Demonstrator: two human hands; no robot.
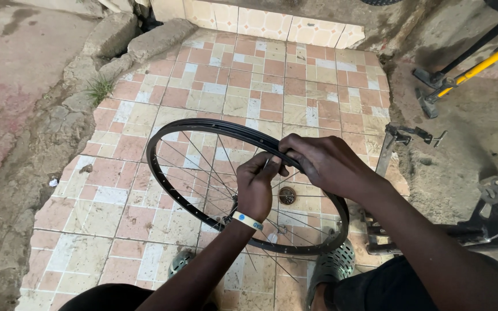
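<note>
A black bicycle wheel rim [171, 190] with thin metal spokes is held tilted above a tiled floor. My right hand [324, 164] grips the rim's upper edge, fingers curled over it. My left hand [256, 187], with a pale wristband, reaches among the spokes just below the rim and pinches one spoke [267, 164] near its rim end. The two hands almost touch. The hub is hidden behind my left wrist.
Pink and beige floor tiles [243, 86] with a small round drain [287, 195]. My grey perforated shoes [332, 266] stand under the wheel. Metal bike parts [488, 216] lie at the right, yellow and black tool handles [479, 63] at upper right, broken concrete [59, 115] at left.
</note>
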